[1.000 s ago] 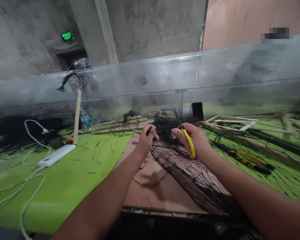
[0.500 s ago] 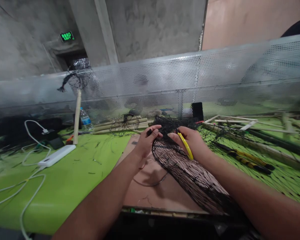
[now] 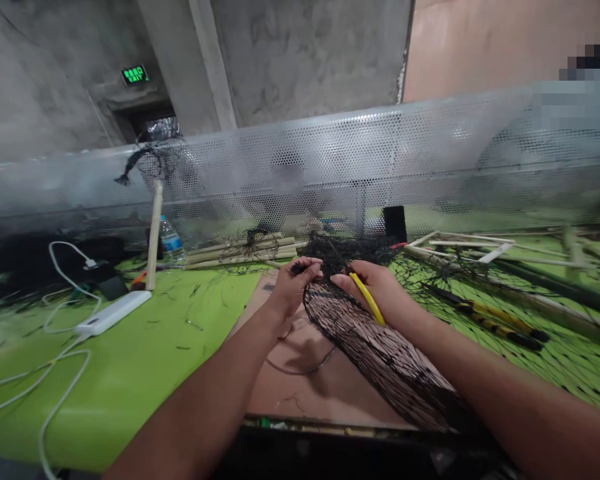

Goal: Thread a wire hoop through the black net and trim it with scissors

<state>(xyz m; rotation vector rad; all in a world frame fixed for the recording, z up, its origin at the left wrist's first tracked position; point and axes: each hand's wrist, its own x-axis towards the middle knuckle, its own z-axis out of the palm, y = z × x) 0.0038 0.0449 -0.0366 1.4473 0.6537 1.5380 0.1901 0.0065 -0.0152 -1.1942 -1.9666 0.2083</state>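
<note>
**A:** What's on the left of the counter [image 3: 130, 400]?

**B:** White cables [image 3: 40, 380] and a white power bank [image 3: 113, 312], with a water bottle [image 3: 170, 240] further back.

**A:** And the left hand [image 3: 295, 283]?

**B:** Fingers curled nearly closed, pinching strands at the bunched top of the black netting [image 3: 375, 347].

**A:** Where's the netting lying?

**B:** Draped over a cardboard sheet [image 3: 290, 393], running from between the hands toward the near edge of the counter.

**A:** Right hand [image 3: 375, 287]?

**B:** Closed around yellow-handled scissors [image 3: 367, 300], their tips up in the bunch. Whether the blades are open, I can't tell.

**A:** What step would you call this?

**B:** It seems to be cutting at the gathered mesh. Another snip would call for getting a strand between the blades.

**A:** Far right?

**B:** Yellow-and-black tools [image 3: 500, 327] lying on the counter.
</note>
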